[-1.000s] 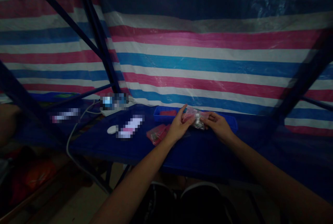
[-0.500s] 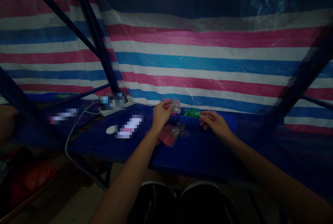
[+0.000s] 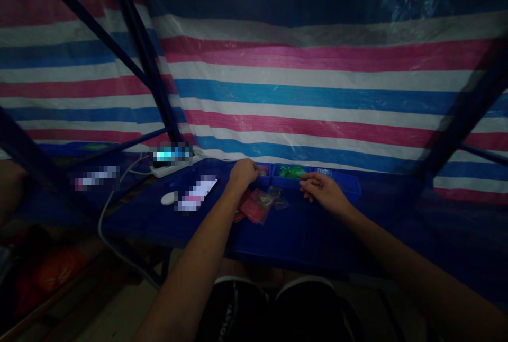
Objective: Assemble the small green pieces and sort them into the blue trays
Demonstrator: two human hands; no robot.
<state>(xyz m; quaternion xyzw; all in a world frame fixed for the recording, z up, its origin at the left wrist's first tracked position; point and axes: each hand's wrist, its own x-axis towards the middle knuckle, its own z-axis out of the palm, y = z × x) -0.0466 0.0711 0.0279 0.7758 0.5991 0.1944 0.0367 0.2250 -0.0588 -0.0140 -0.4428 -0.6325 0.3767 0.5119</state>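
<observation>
My left hand [image 3: 244, 173] reaches down at the left end of the blue divided tray [image 3: 345, 189], beside a compartment with pink packets [image 3: 263, 170]. Its fingertips point away and are hidden, so I cannot see whether it grips a packet. My right hand [image 3: 323, 189] hovers at the tray's front edge, just right of the green packets [image 3: 289, 171]. Its fingers are loosely bent and somewhat apart, with nothing visible in them. Between my hands, in front of the tray, lies a loose pile of red and clear plastic packets [image 3: 254, 207].
Left of my forearm lie a phone [image 3: 198, 194] and a round white object [image 3: 169, 198]. Behind them a white power strip [image 3: 174, 169] trails cables. Blue metal poles [image 3: 154, 77] and a striped sheet [image 3: 309, 88] enclose the blue table [image 3: 293, 236]. Another person's arm [image 3: 10, 188] shows at far left.
My left hand has lowered toward the left compartment; the pink packet it held up is no longer visible as raised. My right hand has shifted slightly left and down.
</observation>
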